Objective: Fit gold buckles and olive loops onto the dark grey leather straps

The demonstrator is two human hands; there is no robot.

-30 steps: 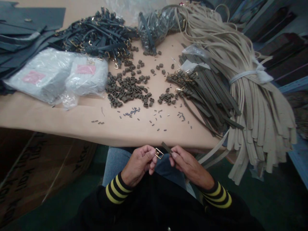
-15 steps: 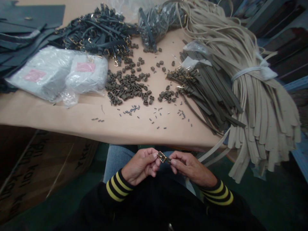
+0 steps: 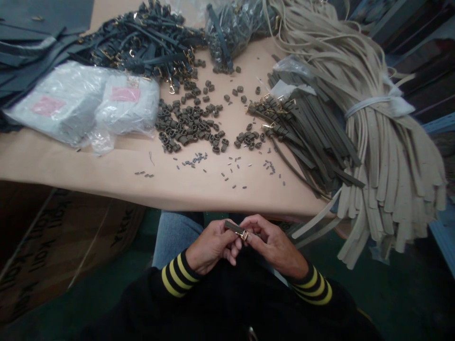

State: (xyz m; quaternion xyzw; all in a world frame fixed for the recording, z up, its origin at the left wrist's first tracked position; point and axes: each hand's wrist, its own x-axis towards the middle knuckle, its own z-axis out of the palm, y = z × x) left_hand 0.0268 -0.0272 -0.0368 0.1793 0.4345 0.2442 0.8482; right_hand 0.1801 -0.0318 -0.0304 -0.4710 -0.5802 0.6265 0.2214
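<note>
Over my lap, just off the table's near edge, my left hand [image 3: 213,242] pinches a short dark olive strap [image 3: 232,227] between thumb and fingers. At the strap's right end sits a small gold buckle [image 3: 244,235]. My right hand [image 3: 275,244] closes its thumb and fingers on that buckle, close against the left fingertips. How the strap passes through the buckle is too small to make out. On the table ahead lie many small olive loops [image 3: 188,125] and scattered tiny dark pieces [image 3: 195,160].
Olive straps with gold buckles [image 3: 309,128] lie at the right, beside a tied bundle of long beige strips [image 3: 384,156]. Clear-wrapped white packs [image 3: 60,106] are at the left. Dark straps with gold hardware [image 3: 142,42] heap behind them. A cardboard box [image 3: 71,251] stands below left.
The buckle has turned, and the strap now shows pointing up and left across my left fingers. My right hand has moved left, nearer my left hand.
</note>
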